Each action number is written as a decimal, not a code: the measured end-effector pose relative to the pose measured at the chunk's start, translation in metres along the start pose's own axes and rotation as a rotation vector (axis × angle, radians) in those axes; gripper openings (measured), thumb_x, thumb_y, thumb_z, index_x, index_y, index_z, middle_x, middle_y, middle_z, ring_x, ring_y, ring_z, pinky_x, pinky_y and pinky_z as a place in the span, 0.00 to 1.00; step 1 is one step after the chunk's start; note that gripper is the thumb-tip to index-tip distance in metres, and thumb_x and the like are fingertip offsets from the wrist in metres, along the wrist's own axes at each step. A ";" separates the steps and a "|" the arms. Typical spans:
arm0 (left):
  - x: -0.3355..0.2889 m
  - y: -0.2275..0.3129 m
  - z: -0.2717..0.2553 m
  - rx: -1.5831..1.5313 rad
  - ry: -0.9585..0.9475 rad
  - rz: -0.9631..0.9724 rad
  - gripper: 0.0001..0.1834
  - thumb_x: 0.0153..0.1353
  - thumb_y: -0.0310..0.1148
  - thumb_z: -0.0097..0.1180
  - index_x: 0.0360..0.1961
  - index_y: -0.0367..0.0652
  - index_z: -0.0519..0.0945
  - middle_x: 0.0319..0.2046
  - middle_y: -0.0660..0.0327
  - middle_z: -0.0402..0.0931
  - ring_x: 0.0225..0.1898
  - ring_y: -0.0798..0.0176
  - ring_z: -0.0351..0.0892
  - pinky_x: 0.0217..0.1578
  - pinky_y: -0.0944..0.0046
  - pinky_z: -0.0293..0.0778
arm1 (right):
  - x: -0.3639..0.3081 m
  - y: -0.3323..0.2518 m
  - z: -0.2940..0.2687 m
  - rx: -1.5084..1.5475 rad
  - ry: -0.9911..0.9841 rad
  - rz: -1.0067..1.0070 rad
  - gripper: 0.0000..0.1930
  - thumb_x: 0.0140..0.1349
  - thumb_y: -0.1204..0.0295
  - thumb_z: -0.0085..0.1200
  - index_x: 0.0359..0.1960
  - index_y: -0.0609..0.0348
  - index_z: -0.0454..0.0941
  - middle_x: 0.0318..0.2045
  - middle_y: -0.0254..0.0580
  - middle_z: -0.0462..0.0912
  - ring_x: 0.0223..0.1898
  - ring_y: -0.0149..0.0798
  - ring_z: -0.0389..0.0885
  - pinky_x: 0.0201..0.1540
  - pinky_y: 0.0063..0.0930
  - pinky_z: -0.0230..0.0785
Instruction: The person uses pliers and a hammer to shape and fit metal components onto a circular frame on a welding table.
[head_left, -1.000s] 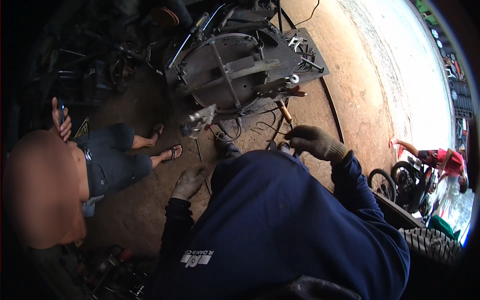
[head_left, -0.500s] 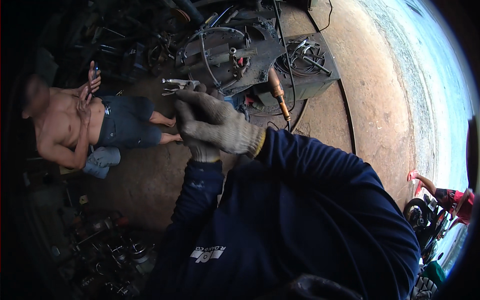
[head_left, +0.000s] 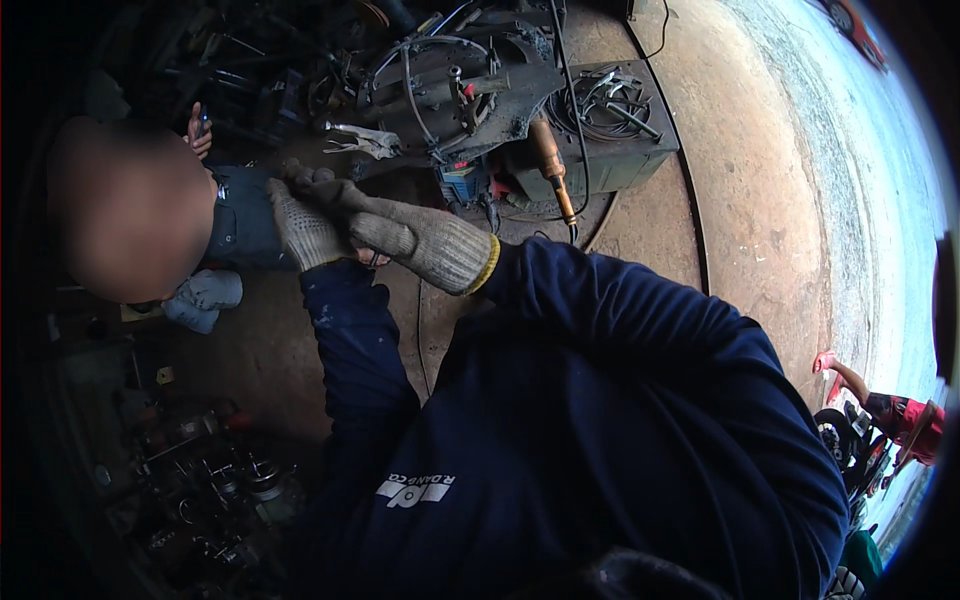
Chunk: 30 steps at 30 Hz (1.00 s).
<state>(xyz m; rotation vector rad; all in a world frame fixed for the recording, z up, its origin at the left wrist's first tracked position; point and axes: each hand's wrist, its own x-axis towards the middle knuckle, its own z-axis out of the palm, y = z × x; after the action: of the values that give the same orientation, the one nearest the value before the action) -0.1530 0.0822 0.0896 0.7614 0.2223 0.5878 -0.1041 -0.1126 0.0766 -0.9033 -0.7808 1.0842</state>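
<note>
Both my hands wear grey knitted work gloves and are together in front of me. My left hand [head_left: 308, 228] is open, its dotted palm side showing and its fingers stretched away from me. Across it lies my right hand [head_left: 435, 240], fingers extended over the left fingers and thumb apart; the fingertips overlap and are partly hidden. I see nothing held in either hand. Just beyond them, locking pliers [head_left: 365, 140] rest at the near side of a dark, greasy metal work surface [head_left: 510, 110]. A copper-coloured power tool [head_left: 548, 158] stands at its right edge.
Close on the left is another person, whose hand [head_left: 198, 135] holds a phone. Coiled cables [head_left: 610, 105] lie on a grey metal box [head_left: 640, 165]. Machine parts [head_left: 225, 490] crowd the lower left. A motorcycle [head_left: 850, 440] and a person in red [head_left: 910, 425] are at far right.
My hands have moved left, and the right now lies flatter across the left, with fingers straighter. The other person's head has come closer. A red car has appeared at upper right.
</note>
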 end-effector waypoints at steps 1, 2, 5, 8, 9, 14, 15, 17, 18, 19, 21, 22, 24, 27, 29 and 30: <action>0.003 0.003 -0.001 -0.038 -0.045 0.014 0.26 0.77 0.56 0.35 0.41 0.47 0.77 0.25 0.69 0.70 0.28 0.64 0.69 0.23 0.63 0.69 | -0.001 0.005 -0.003 -0.121 0.019 -0.106 0.40 0.72 0.46 0.49 0.76 0.58 0.53 0.67 0.51 0.71 0.64 0.41 0.73 0.61 0.31 0.70; 0.005 0.002 -0.005 -0.023 -0.014 0.018 0.25 0.77 0.56 0.36 0.42 0.47 0.77 0.26 0.68 0.70 0.28 0.64 0.69 0.23 0.62 0.69 | -0.002 0.011 -0.007 -0.235 0.030 -0.209 0.39 0.73 0.46 0.47 0.76 0.57 0.54 0.67 0.49 0.72 0.62 0.39 0.75 0.60 0.30 0.70; 0.006 0.001 -0.017 -0.007 0.088 0.022 0.23 0.76 0.55 0.38 0.42 0.48 0.76 0.26 0.67 0.71 0.28 0.62 0.69 0.24 0.60 0.70 | -0.018 -0.002 -0.008 -0.236 -0.008 -0.270 0.30 0.76 0.58 0.46 0.75 0.54 0.58 0.64 0.43 0.76 0.60 0.34 0.76 0.59 0.29 0.71; 0.006 0.017 -0.056 -0.275 -0.132 -0.079 0.23 0.74 0.57 0.41 0.38 0.49 0.75 0.25 0.64 0.73 0.27 0.59 0.72 0.25 0.57 0.73 | -0.045 0.000 -0.028 -0.324 -0.162 -0.023 0.27 0.75 0.65 0.49 0.72 0.57 0.63 0.63 0.44 0.76 0.61 0.35 0.75 0.61 0.30 0.70; 0.001 0.028 -0.061 -0.165 0.038 -0.007 0.23 0.74 0.57 0.41 0.36 0.50 0.75 0.25 0.64 0.73 0.26 0.59 0.73 0.26 0.55 0.73 | -0.062 0.007 -0.037 -0.330 -0.186 0.124 0.25 0.74 0.67 0.51 0.71 0.59 0.66 0.63 0.45 0.76 0.62 0.35 0.75 0.61 0.31 0.70; -0.033 0.037 -0.020 0.004 0.443 -0.004 0.23 0.72 0.59 0.45 0.39 0.50 0.77 0.30 0.63 0.77 0.29 0.59 0.78 0.30 0.48 0.78 | -0.122 0.024 -0.079 -0.529 0.255 0.345 0.30 0.67 0.63 0.62 0.68 0.62 0.68 0.56 0.50 0.80 0.59 0.40 0.78 0.59 0.36 0.73; -0.042 0.023 -0.017 -0.020 0.373 -0.098 0.23 0.72 0.59 0.46 0.42 0.50 0.77 0.32 0.62 0.77 0.30 0.59 0.79 0.32 0.48 0.79 | -0.119 0.022 -0.075 -0.566 0.272 0.265 0.32 0.66 0.61 0.63 0.68 0.62 0.68 0.54 0.51 0.80 0.58 0.42 0.79 0.58 0.36 0.74; -0.062 -0.041 -0.004 -0.025 0.307 -0.106 0.22 0.72 0.57 0.49 0.48 0.49 0.75 0.37 0.61 0.77 0.33 0.61 0.79 0.39 0.49 0.80 | -0.099 0.012 -0.048 -0.637 0.285 0.098 0.35 0.63 0.59 0.66 0.68 0.63 0.68 0.51 0.52 0.82 0.55 0.45 0.81 0.57 0.37 0.75; -0.066 -0.069 0.004 -0.117 0.261 -0.156 0.23 0.72 0.56 0.51 0.52 0.48 0.74 0.39 0.60 0.77 0.35 0.62 0.79 0.42 0.50 0.80 | -0.089 0.018 -0.048 -0.720 0.276 -0.082 0.33 0.62 0.59 0.67 0.64 0.64 0.70 0.46 0.51 0.84 0.49 0.46 0.84 0.54 0.37 0.76; -0.073 -0.084 0.008 -0.201 0.228 -0.201 0.25 0.72 0.55 0.52 0.56 0.46 0.73 0.41 0.59 0.77 0.37 0.62 0.79 0.45 0.51 0.80 | -0.083 0.018 -0.048 -0.719 0.256 0.032 0.30 0.63 0.61 0.66 0.62 0.64 0.71 0.45 0.50 0.84 0.48 0.46 0.84 0.53 0.37 0.76; -0.086 -0.087 0.015 0.153 0.130 -0.155 0.33 0.69 0.57 0.55 0.63 0.43 0.68 0.45 0.57 0.77 0.42 0.61 0.80 0.49 0.52 0.79 | -0.073 0.016 -0.052 -0.727 0.215 0.265 0.25 0.66 0.64 0.63 0.59 0.65 0.72 0.43 0.49 0.84 0.45 0.44 0.84 0.51 0.36 0.76; -0.087 -0.082 0.019 0.332 0.071 -0.133 0.37 0.68 0.58 0.56 0.66 0.41 0.66 0.47 0.56 0.78 0.45 0.60 0.81 0.51 0.53 0.79 | -0.074 0.017 -0.056 -0.622 0.259 0.238 0.20 0.68 0.66 0.59 0.56 0.66 0.73 0.42 0.48 0.84 0.45 0.41 0.84 0.50 0.35 0.76; -0.086 -0.067 0.018 0.902 -0.068 0.317 0.43 0.67 0.58 0.58 0.70 0.38 0.60 0.52 0.54 0.77 0.51 0.58 0.80 0.54 0.55 0.78 | -0.075 0.018 -0.063 -0.471 0.339 0.117 0.15 0.72 0.70 0.53 0.54 0.66 0.73 0.41 0.46 0.84 0.45 0.38 0.83 0.49 0.33 0.75; -0.084 -0.054 0.007 1.166 -0.318 0.435 0.43 0.66 0.53 0.62 0.70 0.34 0.60 0.57 0.50 0.75 0.57 0.56 0.79 0.55 0.58 0.76 | -0.055 0.002 -0.049 -0.409 0.300 0.034 0.17 0.75 0.65 0.50 0.55 0.67 0.73 0.43 0.51 0.84 0.47 0.39 0.83 0.51 0.33 0.74; -0.080 -0.042 -0.001 1.341 -0.492 0.368 0.39 0.67 0.47 0.62 0.69 0.33 0.63 0.57 0.49 0.75 0.56 0.56 0.80 0.54 0.59 0.77 | -0.033 -0.015 -0.036 -0.440 0.175 0.037 0.19 0.75 0.62 0.50 0.56 0.68 0.73 0.44 0.54 0.83 0.47 0.41 0.84 0.52 0.35 0.74; -0.077 -0.044 -0.008 1.154 -0.379 0.284 0.32 0.67 0.41 0.61 0.65 0.32 0.68 0.57 0.50 0.76 0.54 0.58 0.81 0.52 0.59 0.78 | -0.022 -0.027 -0.035 -0.609 0.083 0.083 0.24 0.75 0.59 0.49 0.60 0.68 0.72 0.45 0.59 0.83 0.47 0.48 0.85 0.52 0.39 0.75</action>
<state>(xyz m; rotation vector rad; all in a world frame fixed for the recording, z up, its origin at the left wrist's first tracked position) -0.2003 0.0174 0.0516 2.0242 0.0828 0.5409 -0.0688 -0.1467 0.0835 -1.4946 -1.0335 0.8804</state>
